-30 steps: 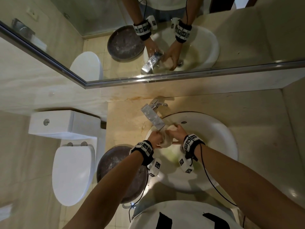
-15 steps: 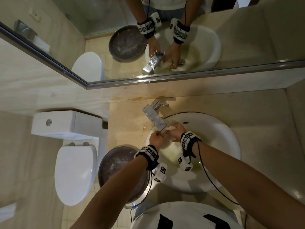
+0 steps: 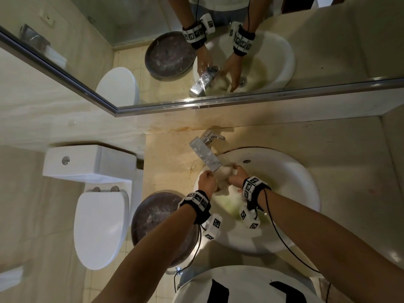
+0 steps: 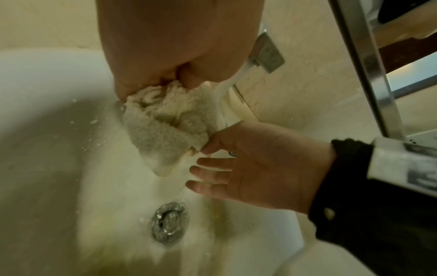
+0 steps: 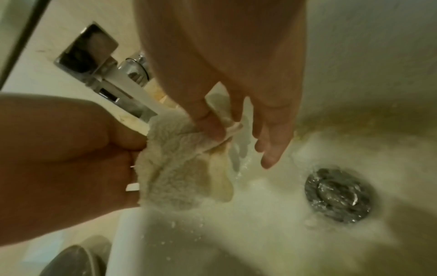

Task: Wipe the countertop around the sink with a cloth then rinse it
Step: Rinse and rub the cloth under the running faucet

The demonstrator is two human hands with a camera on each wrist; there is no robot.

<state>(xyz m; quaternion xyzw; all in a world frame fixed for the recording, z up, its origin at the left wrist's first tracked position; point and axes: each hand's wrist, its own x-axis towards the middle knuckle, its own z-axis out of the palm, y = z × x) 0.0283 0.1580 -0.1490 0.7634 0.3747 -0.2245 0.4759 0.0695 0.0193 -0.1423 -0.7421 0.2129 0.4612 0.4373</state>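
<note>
1. A wet, cream-coloured cloth (image 4: 165,119) is held inside the white sink (image 3: 290,171), under the water stream (image 4: 232,82) running from the chrome faucet (image 3: 204,155).
2. One end of the cloth is bunched inside the left hand (image 3: 207,182), whose fingers are curled tightly round it.
3. The other corner is pinched between the thumb and forefinger of the right hand (image 4: 257,160); its remaining three fingers (image 5: 272,147) are held straight, slightly spread, and clear of the cloth.
4. The cloth is stretched between the two hands, with a loose flap hung below towards the basin.
5. Water is seen pooled and splashed around the metal drain (image 5: 338,194).
6. The beige countertop (image 3: 328,145) is seen around the sink, with a mirror (image 3: 328,51) behind it.
7. A dark round basin (image 3: 157,219) and a white toilet (image 3: 98,224) are seen to the left.
</note>
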